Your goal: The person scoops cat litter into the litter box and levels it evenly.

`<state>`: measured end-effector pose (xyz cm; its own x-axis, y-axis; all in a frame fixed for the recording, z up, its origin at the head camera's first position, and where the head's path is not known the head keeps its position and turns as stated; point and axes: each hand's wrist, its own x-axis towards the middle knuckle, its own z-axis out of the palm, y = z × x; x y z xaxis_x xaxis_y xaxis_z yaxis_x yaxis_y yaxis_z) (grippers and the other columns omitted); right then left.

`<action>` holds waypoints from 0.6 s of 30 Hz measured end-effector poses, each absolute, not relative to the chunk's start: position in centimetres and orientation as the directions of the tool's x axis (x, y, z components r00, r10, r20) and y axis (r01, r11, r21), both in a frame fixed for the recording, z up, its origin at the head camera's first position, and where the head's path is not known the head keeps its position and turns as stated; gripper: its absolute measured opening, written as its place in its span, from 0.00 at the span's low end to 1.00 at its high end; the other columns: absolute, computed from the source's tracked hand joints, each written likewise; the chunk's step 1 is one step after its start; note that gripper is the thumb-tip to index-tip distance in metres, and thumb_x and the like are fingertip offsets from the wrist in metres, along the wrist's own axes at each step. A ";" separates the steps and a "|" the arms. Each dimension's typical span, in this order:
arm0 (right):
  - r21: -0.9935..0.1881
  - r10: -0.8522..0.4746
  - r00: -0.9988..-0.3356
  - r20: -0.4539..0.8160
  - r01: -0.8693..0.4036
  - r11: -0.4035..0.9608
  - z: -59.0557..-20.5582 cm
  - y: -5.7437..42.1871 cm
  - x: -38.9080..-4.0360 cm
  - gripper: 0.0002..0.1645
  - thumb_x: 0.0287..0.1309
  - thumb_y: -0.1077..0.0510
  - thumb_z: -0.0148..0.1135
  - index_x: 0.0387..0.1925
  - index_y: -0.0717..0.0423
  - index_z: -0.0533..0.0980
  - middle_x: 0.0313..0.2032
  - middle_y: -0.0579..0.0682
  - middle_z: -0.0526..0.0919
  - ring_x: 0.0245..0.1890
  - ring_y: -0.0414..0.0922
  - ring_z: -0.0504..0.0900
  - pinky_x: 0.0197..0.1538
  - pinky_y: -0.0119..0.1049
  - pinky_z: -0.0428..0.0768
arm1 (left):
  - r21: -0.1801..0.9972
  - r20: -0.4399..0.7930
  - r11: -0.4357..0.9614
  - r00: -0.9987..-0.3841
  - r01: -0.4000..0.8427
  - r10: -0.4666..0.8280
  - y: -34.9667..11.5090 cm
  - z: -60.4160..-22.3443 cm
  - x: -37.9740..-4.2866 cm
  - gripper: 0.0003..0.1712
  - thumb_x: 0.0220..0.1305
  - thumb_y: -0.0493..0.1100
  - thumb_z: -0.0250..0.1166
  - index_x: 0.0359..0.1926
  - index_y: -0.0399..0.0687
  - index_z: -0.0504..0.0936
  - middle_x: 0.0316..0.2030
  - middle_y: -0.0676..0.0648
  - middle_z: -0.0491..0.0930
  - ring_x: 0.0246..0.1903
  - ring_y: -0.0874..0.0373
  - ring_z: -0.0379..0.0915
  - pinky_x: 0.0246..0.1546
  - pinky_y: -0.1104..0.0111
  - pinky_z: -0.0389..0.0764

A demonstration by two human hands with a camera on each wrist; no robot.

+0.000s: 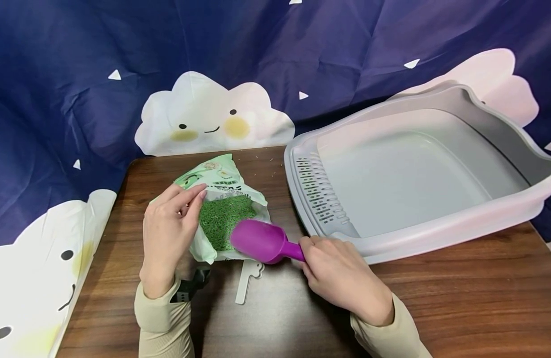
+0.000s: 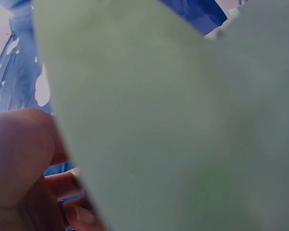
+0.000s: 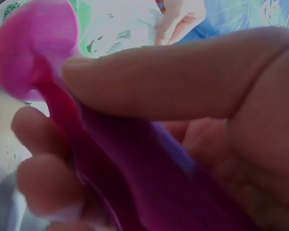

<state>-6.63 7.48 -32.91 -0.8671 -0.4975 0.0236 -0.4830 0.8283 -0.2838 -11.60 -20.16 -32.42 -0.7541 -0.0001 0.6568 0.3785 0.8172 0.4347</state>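
A pale green plastic bag [image 1: 222, 185] lies open on the table, full of green pellets [image 1: 222, 219]. At its left edge my left hand [image 1: 170, 223] pinches the bag's rim; in the left wrist view the bag's film [image 2: 149, 120] covers most of the picture and hides part of the fingers. My right hand [image 1: 342, 271] grips the handle of a purple scoop [image 1: 259, 239]. The scoop's bowl hangs over the bag's near right edge, and what is inside it cannot be seen. In the right wrist view the thumb [image 3: 135, 86] lies along the scoop's handle [image 3: 120, 159].
A large grey litter box [image 1: 369, 248] with a slotted step stands on the table's right side. A flat white piece with a cloud-shaped end [image 1: 244, 286] lies partly under the bag. Behind the brown wooden table [image 1: 472, 298] hangs a blue cloth [image 1: 239, 40] with clouds.
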 end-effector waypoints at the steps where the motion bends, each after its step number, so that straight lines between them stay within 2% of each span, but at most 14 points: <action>1: -0.283 -0.497 -0.867 0.022 -0.482 0.829 -32.9 7.4 -6.6 0.13 0.55 0.54 0.65 0.23 0.48 0.70 0.19 0.41 0.69 0.18 0.40 0.65 0.19 0.35 0.63 | 0.436 0.656 0.817 -0.755 0.378 -0.001 -20.2 -32.4 -11.6 0.08 0.60 0.38 0.67 0.39 0.44 0.89 0.17 0.52 0.66 0.17 0.63 0.54 0.22 0.72 0.54; 11: -0.264 -0.491 -0.871 0.015 -0.477 0.838 -33.3 6.2 -6.1 0.14 0.55 0.58 0.64 0.20 0.53 0.68 0.18 0.45 0.68 0.16 0.43 0.65 0.18 0.36 0.63 | 0.429 0.644 0.826 -0.765 0.364 0.003 -20.3 -32.5 -11.6 0.08 0.60 0.39 0.67 0.39 0.44 0.89 0.17 0.51 0.67 0.17 0.63 0.55 0.21 0.72 0.55; 18: -0.343 -0.496 -0.868 0.017 -0.471 0.812 -34.3 5.5 -6.2 0.12 0.54 0.62 0.62 0.20 0.55 0.69 0.19 0.46 0.68 0.16 0.42 0.69 0.18 0.37 0.66 | 0.410 0.648 0.837 -0.761 0.363 0.012 -20.3 -32.4 -11.6 0.08 0.61 0.40 0.67 0.40 0.46 0.89 0.17 0.51 0.68 0.17 0.62 0.56 0.21 0.70 0.56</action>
<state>-6.20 5.46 -34.27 -0.8680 -0.4962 0.0168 -0.4711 0.8125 -0.3434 -11.60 -20.34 -32.44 -0.7615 0.0121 0.6481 0.3627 0.8366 0.4105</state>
